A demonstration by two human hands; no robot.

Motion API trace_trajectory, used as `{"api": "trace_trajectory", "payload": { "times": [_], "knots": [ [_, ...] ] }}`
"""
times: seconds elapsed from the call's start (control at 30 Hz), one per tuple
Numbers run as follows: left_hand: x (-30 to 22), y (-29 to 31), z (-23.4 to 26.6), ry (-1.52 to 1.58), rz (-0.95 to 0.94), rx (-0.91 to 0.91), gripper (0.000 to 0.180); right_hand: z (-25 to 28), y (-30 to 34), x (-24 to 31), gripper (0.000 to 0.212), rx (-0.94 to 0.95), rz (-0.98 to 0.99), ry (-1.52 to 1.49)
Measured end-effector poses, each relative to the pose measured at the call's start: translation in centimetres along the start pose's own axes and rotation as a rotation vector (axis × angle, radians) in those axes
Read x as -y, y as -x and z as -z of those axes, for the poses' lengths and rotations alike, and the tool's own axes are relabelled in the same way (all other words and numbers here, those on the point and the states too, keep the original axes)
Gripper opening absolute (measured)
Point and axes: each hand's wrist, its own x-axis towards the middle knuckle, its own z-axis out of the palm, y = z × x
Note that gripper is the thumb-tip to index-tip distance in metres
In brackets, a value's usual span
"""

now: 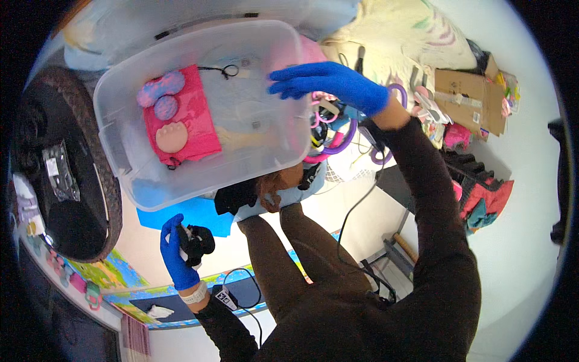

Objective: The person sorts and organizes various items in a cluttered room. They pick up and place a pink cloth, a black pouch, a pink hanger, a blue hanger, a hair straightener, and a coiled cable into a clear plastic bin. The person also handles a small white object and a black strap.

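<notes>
My left hand (177,256), in a blue glove, is closed around a black bundle (196,244) with a whitish part; its exact kind is unclear. This hand is below the near side of a translucent plastic storage bin (205,188). My right hand (338,86), gloved in blue too, reaches over the bin's right rim, its fingers stretched out and holding nothing. In the bin lies a pink drawstring pouch (202,130). On the pouch rest a pink-and-blue peanut-shaped roller (159,89), a matching round ball (166,108) and a pale peach paw-shaped piece (172,137).
To the left stands a dark round basket (75,229) holding a clear packet (60,172). Purple hoops (344,145) and mixed items lie right of the bin, near an open cardboard box (467,99). Cables hang from both my arms. Black and brown cloth (276,184) lies by the bin's near edge.
</notes>
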Motion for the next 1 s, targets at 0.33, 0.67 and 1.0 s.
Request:
{"api": "trace_trajectory", "payload": {
  "times": [0.33,0.67,1.0],
  "knots": [
    [1.6,2.9,-3.3,-0.113,0.021,0.046,0.031,-9.5,27.1,-19.1,0.032,-1.009,-0.519,-0.785],
    [0.6,6.2,-11.3,-0.22,0.058,0.064,0.028,-2.3,10.6,-30.0,0.05,-1.137,-0.759,0.069],
    [0.0,7.0,-10.8,-0.136,0.081,-0.084,0.024,1.2,15.6,-30.0,0.024,-0.911,-0.389,0.902]
  ]
}}
